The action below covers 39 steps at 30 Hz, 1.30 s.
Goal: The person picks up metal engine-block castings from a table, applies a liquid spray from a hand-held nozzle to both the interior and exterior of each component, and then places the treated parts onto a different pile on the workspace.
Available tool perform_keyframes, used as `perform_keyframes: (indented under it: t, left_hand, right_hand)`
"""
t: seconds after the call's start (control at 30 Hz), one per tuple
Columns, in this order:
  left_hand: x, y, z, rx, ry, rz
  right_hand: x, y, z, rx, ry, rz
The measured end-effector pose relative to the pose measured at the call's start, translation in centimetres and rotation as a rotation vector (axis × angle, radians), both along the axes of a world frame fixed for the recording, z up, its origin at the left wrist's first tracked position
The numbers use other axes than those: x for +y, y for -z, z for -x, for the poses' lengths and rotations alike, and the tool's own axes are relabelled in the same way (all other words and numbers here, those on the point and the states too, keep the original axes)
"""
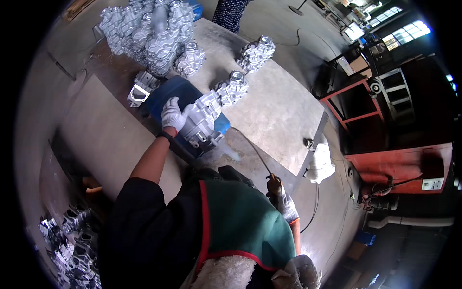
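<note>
White-gloved left hand (173,115) touches one casting (202,117), right hand (286,201) grips one tool (273,179).

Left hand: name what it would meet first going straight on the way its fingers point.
The left hand would likely meet the far edge of the blue container first; depth is unclear, so it might pass above.

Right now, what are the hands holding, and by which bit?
The right hand grips a thin-rodded tool by its handle end. The left hand touches the left side of a silver casting; whether it grips, I can't tell.
</note>
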<state>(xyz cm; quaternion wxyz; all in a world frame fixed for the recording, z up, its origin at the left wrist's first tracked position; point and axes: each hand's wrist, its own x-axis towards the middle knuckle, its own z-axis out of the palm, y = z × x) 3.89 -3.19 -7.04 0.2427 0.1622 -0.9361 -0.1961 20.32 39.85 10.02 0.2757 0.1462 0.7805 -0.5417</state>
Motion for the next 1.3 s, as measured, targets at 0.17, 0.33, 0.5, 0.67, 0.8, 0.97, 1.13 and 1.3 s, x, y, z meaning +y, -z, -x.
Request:
perform_keyframes:
  t: [0.17, 0.33, 0.5, 0.67, 0.8, 0.97, 1.13, 1.3]
  left_hand:
    - [-0.7, 0.4, -0.8, -0.268, 0.092, -0.213]
    - [1.7, -0.6, 0.6, -0.664, 0.063, -0.240]
    - [1.3, 0.3, -0.4, -0.639, -0.088, -0.328]
    - [-1.3, -1.6, 2.7, -0.684, -0.085, -0.459]
    - [-6.2, 3.5, 3.5, -0.669, -0.261, -0.558]
    - [-6.3, 4.8, 2.4, -0.615, -0.316, -0.554]
    - [-5.5, 3.3, 2.0, -0.564, -0.327, -0.559]
    - [-5.7, 4.2, 2.2, -0.607, -0.313, -0.540]
  right_hand:
    - [-3.3, 2.9, 4.8, 0.369, -0.343, -0.066]
    - [-8.5, 3.6, 10.9, 0.204, -0.101, -0.288]
    - [-9.2, 1.3, 8.6, 0.099, -0.056, 0.044]
    - [-1.4, 2.7, 5.3, -0.252, 0.198, 0.669]
    - [0.4, 4.9, 4.0, -0.460, 0.294, 0.756]
    - [-0.7, 5.8, 3.3, -0.454, 0.270, 0.848]
    - [-2.1, 5.3, 4.5, -0.398, 0.203, 0.790]
    - [-2.8, 5.6, 5.2, -0.362, 0.174, 0.788]
